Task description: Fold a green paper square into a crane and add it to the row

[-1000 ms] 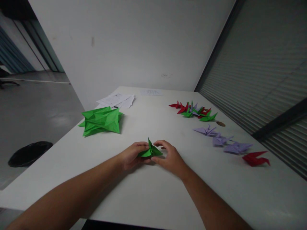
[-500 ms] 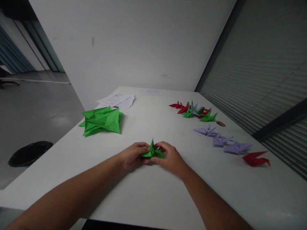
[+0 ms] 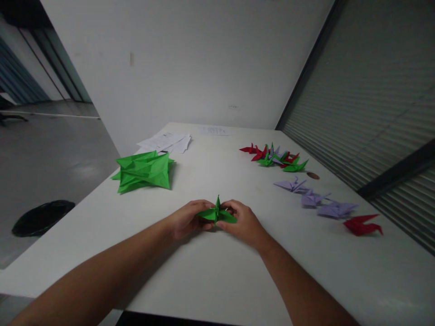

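Observation:
A small green folded paper crane is held between my two hands, low over the white table, its wings spread left and right and a thin point standing up in the middle. My left hand has its fingers closed round the left wing. On the other side, my right hand pinches the right wing, its thumb near the centre of the body. Some fingertips are hidden behind the paper.
Green creased sheets lie stacked at the left. Red, green and purple cranes cluster at the back right; purple cranes and a red crane lie nearer. Printed papers rest behind. A black bin stands on the floor.
The green crane has turned slightly and shifted a little to the right, its upright point now thinner. Both hands remain around it, with small finger movements.

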`<state>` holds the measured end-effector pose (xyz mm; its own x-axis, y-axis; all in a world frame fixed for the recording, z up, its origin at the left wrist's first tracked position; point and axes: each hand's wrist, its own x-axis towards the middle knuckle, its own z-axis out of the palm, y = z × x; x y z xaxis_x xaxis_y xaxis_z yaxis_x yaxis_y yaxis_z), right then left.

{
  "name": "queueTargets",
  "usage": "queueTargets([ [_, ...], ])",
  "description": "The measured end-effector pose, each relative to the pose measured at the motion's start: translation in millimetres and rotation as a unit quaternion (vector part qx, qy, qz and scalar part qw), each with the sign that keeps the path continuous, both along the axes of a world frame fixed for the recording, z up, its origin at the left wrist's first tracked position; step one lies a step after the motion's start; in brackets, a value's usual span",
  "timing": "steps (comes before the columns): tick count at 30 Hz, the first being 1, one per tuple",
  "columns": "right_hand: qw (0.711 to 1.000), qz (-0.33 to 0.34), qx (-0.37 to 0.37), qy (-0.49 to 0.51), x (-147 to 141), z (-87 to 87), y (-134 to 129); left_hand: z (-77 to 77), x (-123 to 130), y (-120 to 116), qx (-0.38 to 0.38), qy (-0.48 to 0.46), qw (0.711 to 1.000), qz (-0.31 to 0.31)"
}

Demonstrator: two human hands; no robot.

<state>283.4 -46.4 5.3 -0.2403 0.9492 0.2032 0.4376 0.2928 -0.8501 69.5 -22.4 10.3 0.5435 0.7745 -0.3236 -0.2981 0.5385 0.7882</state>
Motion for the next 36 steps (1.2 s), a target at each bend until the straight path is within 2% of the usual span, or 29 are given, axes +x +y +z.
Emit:
queueTargets([
  [11, 1.0, -0.001, -0.026, 0.005, 1.7, -3.1, 1.3, -2.5, -0.4, 4.4, 0.007, 0.036, 0.999, 0.018],
  [14, 1.0, 0.001, -0.027, 0.0, 2.4, -3.6, 1.2, -8.6, -1.3, 8.9, 0.069, 0.079, 0.994, 0.023],
  [16, 1.0, 0.0, -0.027, -0.004, 2.5, -5.3, 2.0, -12.9, -3.3, 13.6, 0.175, 0.137, 0.975, 0.03],
  [19, 1.0, -0.002, -0.029, -0.007, 1.9, -9.3, 4.3, -17.8, -8.5, 20.4, 0.317, 0.207, 0.926, 0.008],
  [24, 0.999, -0.008, -0.03, -0.035, 0.0, -11.3, 5.6, -22.1, -13.3, 21.6, 0.416, 0.27, 0.866, -0.069],
  [27, 0.998, -0.011, -0.031, -0.052, -0.5, -10.0, 4.2, -23.1, -12.0, 18.1, 0.457, 0.328, 0.824, -0.071],
  [29, 0.998, -0.008, -0.032, -0.057, -0.3, -9.3, 3.6, -23.1, -11.2, 16.4, 0.465, 0.353, 0.81, -0.061],
  [33, 0.997, -0.005, -0.034, -0.065, 2.0, -6.8, 3.8, -21.5, -11.9, 16.4, 0.473, 0.365, 0.8, -0.057],
  [36, 0.996, -0.005, -0.025, -0.085, 5.3, -3.6, 4.6, -20.0, -13.1, 17.5, 0.47, 0.356, 0.805, -0.06],
])
